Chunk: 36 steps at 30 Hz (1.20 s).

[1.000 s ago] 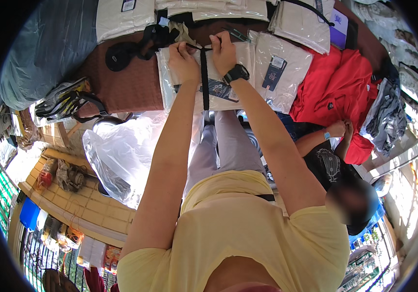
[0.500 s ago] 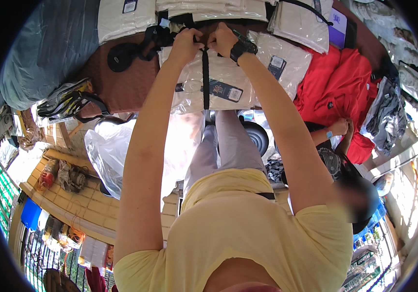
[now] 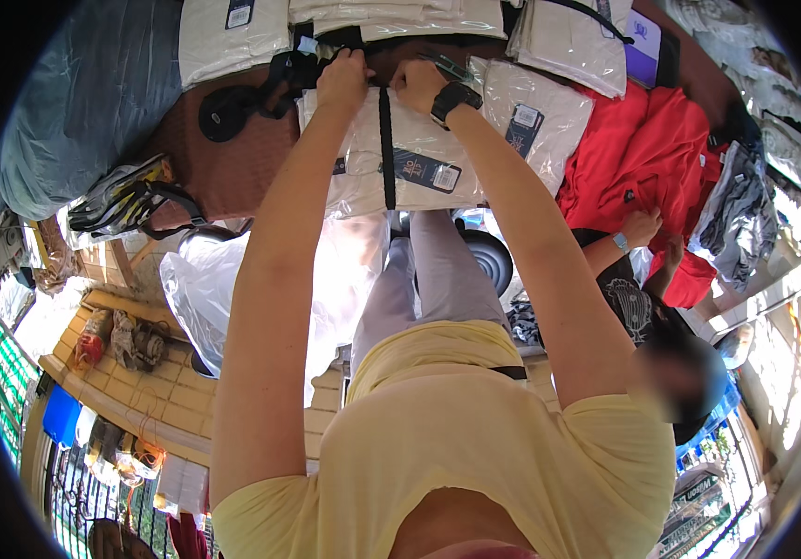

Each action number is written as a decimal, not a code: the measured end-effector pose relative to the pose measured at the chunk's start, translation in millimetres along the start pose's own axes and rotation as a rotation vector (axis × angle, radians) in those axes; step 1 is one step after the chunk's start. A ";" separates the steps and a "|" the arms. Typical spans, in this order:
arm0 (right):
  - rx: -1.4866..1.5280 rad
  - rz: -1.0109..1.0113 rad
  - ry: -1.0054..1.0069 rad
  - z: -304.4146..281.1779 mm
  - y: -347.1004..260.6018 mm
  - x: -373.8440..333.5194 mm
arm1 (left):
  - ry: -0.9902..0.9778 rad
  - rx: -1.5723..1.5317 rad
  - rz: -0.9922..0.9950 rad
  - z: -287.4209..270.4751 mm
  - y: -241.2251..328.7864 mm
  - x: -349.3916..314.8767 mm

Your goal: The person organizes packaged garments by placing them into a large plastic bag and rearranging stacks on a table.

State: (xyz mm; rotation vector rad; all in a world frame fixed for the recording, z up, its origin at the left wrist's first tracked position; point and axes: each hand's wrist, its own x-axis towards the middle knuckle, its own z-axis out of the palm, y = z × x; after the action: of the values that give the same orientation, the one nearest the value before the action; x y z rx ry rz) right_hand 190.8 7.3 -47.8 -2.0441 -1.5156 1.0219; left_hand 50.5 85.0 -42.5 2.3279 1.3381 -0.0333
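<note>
- Band of black fabric (image 3: pixel 386 149): across cream, plastic-wrapped cloth packet (image 3: pixel 438 140) on brown worktop (image 3: pixel 242 168).
- Left hand (image 3: pixel 342 79), right hand (image 3: pixel 418 85): fingers curled, grip indiscernible; now farther apart, possibly tensioning the band.

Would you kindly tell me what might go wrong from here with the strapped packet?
The black strap crosses the plastic-wrapped cream packet, so a hard pull might crease or tear the wrap. The packet lies at the near edge of the brown table, so a bump could perhaps push it off. The right hand has a watch on its wrist, close above the packet, which may snag the plastic.
</note>
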 end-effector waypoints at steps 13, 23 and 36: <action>-0.006 -0.060 -0.015 -5.6 6.2 8.6 | 0.041 -0.693 -0.089 18.6 6.8 3.7; 0.052 0.072 0.130 -29.9 3.6 3.9 | -0.097 -0.656 -0.258 10.1 15.1 4.2; 0.746 0.150 0.001 -24.7 2.7 20.2 | -0.175 -0.508 0.052 -0.8 8.3 3.2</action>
State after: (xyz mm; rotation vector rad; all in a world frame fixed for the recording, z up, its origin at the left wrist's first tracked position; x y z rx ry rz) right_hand 214.0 28.0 -40.0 -1.6162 -0.7915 1.3771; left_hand 58.9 84.5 -39.5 1.8812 1.0516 0.1049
